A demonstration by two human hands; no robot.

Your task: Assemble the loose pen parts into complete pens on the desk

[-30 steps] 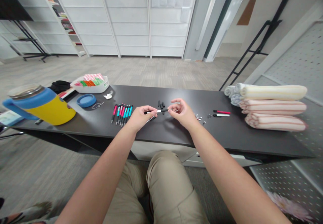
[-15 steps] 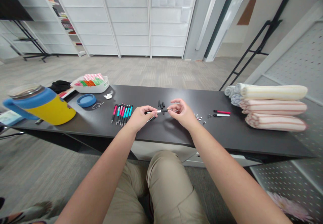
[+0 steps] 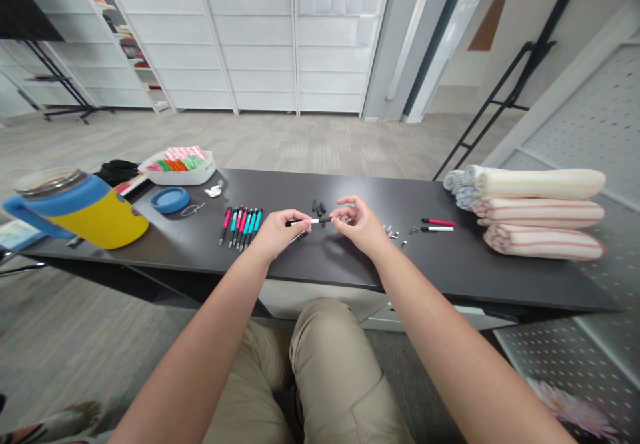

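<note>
A slim white-and-black pen (image 3: 313,221) is held level just above the dark surface (image 3: 400,264), spanning the small gap between the seated person's two hands. The left hand (image 3: 277,233) is closed narrowly around the pen's barrel, its fingers wrapped over the top. The right hand (image 3: 357,225) pinches the black section at the pen's other end between thumb and fingertips, its other fingers loosely curled. The two hands nearly meet, with only the pen between them.

Just under the left hand, a thin dark pen piece (image 3: 300,236) pokes out on the surface. Beyond that hand, a tight row of pink-and-teal plastic pens (image 3: 241,227) lies side by side. Straight ahead of the held pen sits a small cluster of short black plastic tubes (image 3: 319,207), and just beyond the right hand is a scatter of tiny metal parts (image 3: 394,232).

Further right, a red-and-black pen (image 3: 439,221) and a second white-barrelled pen (image 3: 437,229) lie parallel, near a stack of rolled striped towels (image 3: 540,214). Toward the left end of the surface are a yellow-and-blue insulated jug (image 3: 85,214) lying on its side, a round blue silicone lid (image 3: 171,200) and a white plastic tray of coloured packets (image 3: 180,167).
</note>
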